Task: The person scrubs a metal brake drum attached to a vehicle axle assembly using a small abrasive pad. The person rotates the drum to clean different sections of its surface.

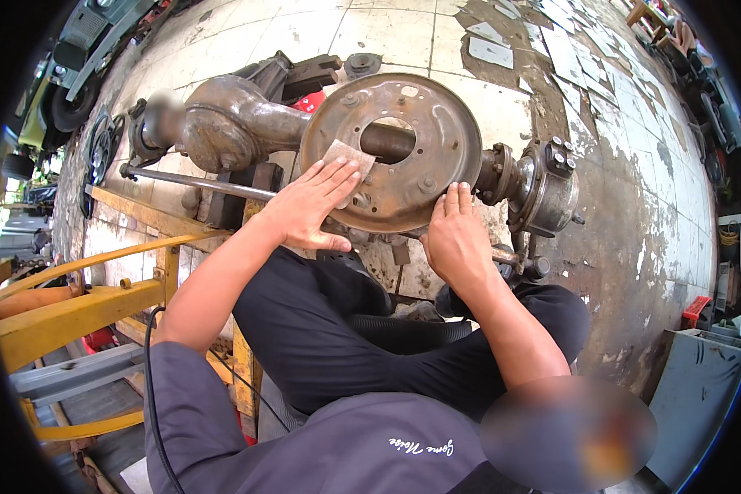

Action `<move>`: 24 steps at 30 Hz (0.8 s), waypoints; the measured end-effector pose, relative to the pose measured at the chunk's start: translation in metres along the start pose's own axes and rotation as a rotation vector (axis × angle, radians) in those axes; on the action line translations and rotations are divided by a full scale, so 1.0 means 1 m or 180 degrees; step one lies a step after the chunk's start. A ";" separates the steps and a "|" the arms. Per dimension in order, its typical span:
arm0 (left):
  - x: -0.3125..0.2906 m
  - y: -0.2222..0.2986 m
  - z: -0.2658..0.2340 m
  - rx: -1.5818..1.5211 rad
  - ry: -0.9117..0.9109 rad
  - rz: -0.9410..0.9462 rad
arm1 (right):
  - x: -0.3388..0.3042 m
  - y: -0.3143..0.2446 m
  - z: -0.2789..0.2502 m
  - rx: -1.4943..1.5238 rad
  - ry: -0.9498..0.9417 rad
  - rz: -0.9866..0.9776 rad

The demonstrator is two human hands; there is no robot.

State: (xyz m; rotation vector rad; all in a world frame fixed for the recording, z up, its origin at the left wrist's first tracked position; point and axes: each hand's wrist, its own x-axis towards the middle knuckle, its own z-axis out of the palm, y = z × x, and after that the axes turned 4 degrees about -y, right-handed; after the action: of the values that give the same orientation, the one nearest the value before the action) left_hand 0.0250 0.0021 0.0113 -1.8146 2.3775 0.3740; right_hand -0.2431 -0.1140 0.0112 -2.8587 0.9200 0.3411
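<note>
A round, rusty brown brake backing plate (337, 107) with a large center hole lies tilted over an axle housing (230, 123). With straight fingers, my left hand (317, 202) presses a small worn piece of sandpaper (352, 155) flat on the plate's face, left of the hole; its thumb is spread out to the side. My right hand (457, 239) grips the plate's near right rim, fingers together on the face and thumb down by the edge. Part of that thumb's contact is hidden. To the plate's right sits a greasy metal knuckle and hub (543, 193).
A steel rod (198, 183) runs in front of the axle. At left stands a yellow metal frame (82, 309). A flanged metal part (362, 64) rests on the worn tile floor (395, 33) beyond the plate. A grey metal cabinet (696, 395) is at lower right.
</note>
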 end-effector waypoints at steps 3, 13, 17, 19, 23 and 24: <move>0.027 0.001 -0.003 0.0047 0.0202 -0.0010 | 0.002 -0.002 0.003 -0.0009 0.0028 0.0027; -0.001 0.003 0.001 -0.0073 0.0069 -0.0039 | 0.000 -0.003 0.000 -0.0027 -0.0027 0.0052; 0.034 0.006 -0.002 0.0042 0.0195 -0.0237 | 0.005 0.000 0.016 -0.0011 0.0165 0.0006; 0.029 0.010 -0.002 -0.0012 0.0141 -0.0218 | 0.002 0.004 0.013 0.0082 0.0160 -0.0028; 0.001 0.015 0.003 -0.0091 0.0036 -0.0163 | 0.000 0.005 0.013 -0.0041 0.0145 -0.0024; -0.005 0.016 0.001 -0.0114 0.0009 -0.0201 | 0.001 0.002 0.012 -0.0026 0.0115 0.0017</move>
State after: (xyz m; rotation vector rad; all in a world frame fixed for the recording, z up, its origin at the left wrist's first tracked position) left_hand 0.0109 0.0110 0.0132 -1.9016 2.3233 0.4098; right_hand -0.2451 -0.1139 -0.0006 -2.8795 0.9349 0.2954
